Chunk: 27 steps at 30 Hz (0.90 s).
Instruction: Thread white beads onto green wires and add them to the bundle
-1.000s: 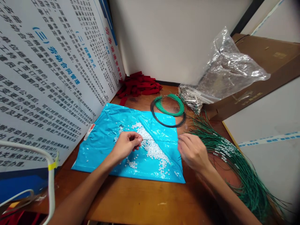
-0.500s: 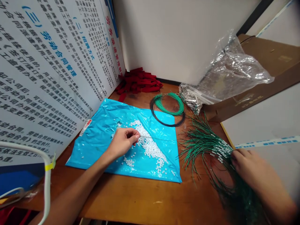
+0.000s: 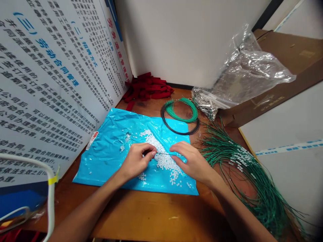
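My left hand point(image 3: 139, 159) pinches a thin dark wire point(image 3: 164, 154) between thumb and fingertips, above a pile of small white beads point(image 3: 165, 162). The wire stretches rightward toward my right hand point(image 3: 190, 159), whose thumb and index finger are apart on either side of it. Under both hands lies a bright blue plastic bag point(image 3: 106, 148), with the beads scattered across its middle. To the right of my right hand rests a thick bundle of green wires point(image 3: 262, 188), with a cluster of white beads point(image 3: 241, 158) threaded along it.
Coils of green and black wire point(image 3: 183, 119) overlap the bag's far edge. Red fabric strips point(image 3: 148, 88) are heaped at the back. A clear plastic bag point(image 3: 254, 74) hangs over a brown cardboard box point(image 3: 285, 90) at right. A white tube point(image 3: 51, 201) stands at left.
My right hand has left the green wire bundle and moved left to the dark wire. My left hand still pinches the wire, slightly farther right in view.
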{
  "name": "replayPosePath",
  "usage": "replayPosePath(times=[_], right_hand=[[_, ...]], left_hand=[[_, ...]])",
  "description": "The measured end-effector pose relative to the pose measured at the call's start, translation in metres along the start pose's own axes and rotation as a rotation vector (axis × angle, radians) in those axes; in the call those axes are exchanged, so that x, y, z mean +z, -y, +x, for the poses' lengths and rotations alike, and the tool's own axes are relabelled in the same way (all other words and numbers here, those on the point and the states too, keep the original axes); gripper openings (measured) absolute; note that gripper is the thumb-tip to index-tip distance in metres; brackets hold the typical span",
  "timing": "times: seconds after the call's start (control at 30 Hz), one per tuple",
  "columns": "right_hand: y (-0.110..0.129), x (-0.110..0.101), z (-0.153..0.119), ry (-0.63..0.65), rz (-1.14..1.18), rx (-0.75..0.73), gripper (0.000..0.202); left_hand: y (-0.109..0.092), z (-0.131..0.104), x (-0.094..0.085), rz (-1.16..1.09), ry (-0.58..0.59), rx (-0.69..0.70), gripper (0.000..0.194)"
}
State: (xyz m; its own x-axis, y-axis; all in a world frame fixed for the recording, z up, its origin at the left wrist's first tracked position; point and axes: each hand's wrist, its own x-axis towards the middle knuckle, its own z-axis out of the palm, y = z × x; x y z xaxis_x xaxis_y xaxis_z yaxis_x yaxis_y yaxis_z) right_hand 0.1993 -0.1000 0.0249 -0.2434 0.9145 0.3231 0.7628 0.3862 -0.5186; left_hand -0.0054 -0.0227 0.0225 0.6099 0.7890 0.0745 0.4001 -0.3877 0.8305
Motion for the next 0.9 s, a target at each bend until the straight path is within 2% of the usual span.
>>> replayPosePath(times=[0.1, 0.23, 0.4, 0.9], right_hand=[[-0.002, 0.014, 0.006, 0.06, 0.169, 0.086, 0.012], [-0.005, 0.016, 0.011, 0.13, 0.369, 0.246, 0.013], [-0.005, 0.018, 0.013, 0.066, 0.476, 0.364, 0.012], [-0.013, 0.026, 0.006, 0.067, 0.41, 0.344, 0.012]], left_hand=[[-0.001, -0.001, 0.002, 0.006, 0.019, 0.012, 0.015], [0.0, -0.001, 0.004, -0.008, 0.04, 0.008, 0.016], [0.002, 0.001, 0.005, -0.049, 0.085, -0.049, 0.015], [0.005, 0.003, 0.007, -0.094, 0.165, -0.145, 0.015]])
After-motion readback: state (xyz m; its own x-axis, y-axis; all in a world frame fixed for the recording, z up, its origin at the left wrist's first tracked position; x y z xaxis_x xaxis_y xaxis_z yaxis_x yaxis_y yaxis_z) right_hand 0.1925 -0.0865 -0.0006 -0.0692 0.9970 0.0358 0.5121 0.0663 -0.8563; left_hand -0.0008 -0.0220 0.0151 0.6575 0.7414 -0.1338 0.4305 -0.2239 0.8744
